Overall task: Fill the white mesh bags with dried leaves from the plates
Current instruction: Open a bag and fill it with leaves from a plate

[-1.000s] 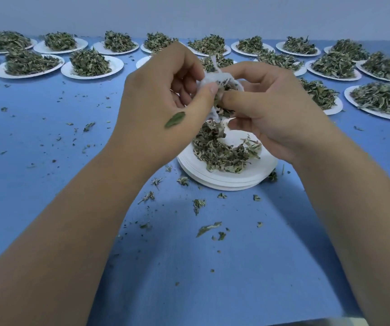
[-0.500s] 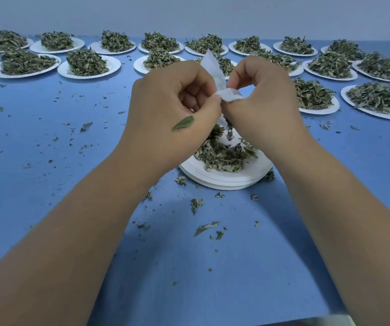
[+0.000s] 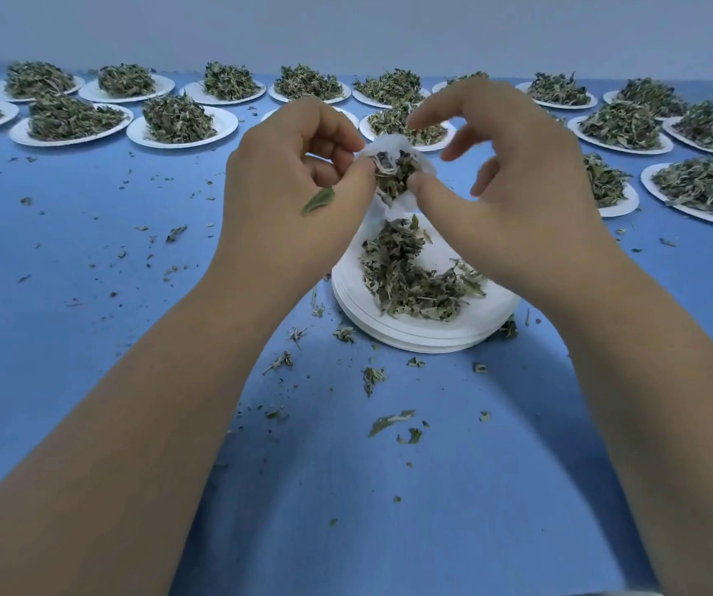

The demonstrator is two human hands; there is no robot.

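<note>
**Both hands pinch the mesh bag open above the near plate**

Your left hand [image 3: 294,187] has thumb and forefinger pressed together on the left rim of the white mesh bag [image 3: 393,174]. Your right hand [image 3: 513,200] presses its thumb against the bag's right side, while its other fingers are spread and lifted clear. The bag hangs between the two hands, its mouth held wide, with dark dried leaves [image 3: 391,176] showing inside it. A single green leaf [image 3: 319,200] sticks to the back of your left hand.

At 6 o'clock from the bag, directly under it, lies a stack of white plates [image 3: 423,329] with a loose crescent of leaves [image 3: 410,277] on the top one; your right wrist covers its 3 o'clock edge. Crumbs and broken leaf bits [image 3: 389,419] are scattered on the blue table [image 3: 88,294] around the stack, thickest at 6 and 9 o'clock.

Toward 12 o'clock, two rows of white plates run across the far edge of the table, each heaped with leaves, such as the one at 10 o'clock [image 3: 178,122] and the one at 2 o'clock [image 3: 621,126]. Further heaped plates sit at 3 o'clock [image 3: 707,191]. A pale wall [image 3: 346,23] closes the view behind them.
</note>
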